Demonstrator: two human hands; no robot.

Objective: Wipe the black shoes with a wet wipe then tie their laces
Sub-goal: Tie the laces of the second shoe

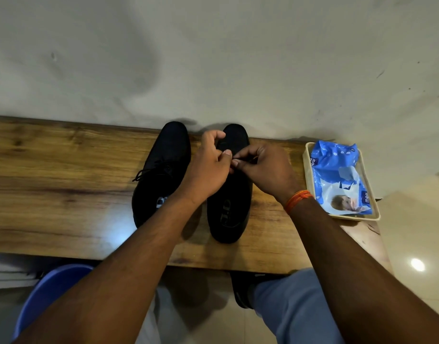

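Pinching the lace (247, 160) of the right-hand black shoe (229, 194), both hands meet above its middle, at the centre of the frame. The left hand (208, 167) has its thumb and fingers (217, 135) curled, nipping the lace beside the right hand (265, 167), whose fingertips close on the same thin strand. An orange thread band (296, 199) circles the right wrist. Just left of this shoe stands the other black shoe (161, 175), its lace (142, 173) trailing loose toward the left. Both shoes rest on the wooden worktop (52, 184), toes toward the pale wall (213, 58). At the right of the frame, a cream tray (306, 170) holds a blue wet wipe pack (337, 175).
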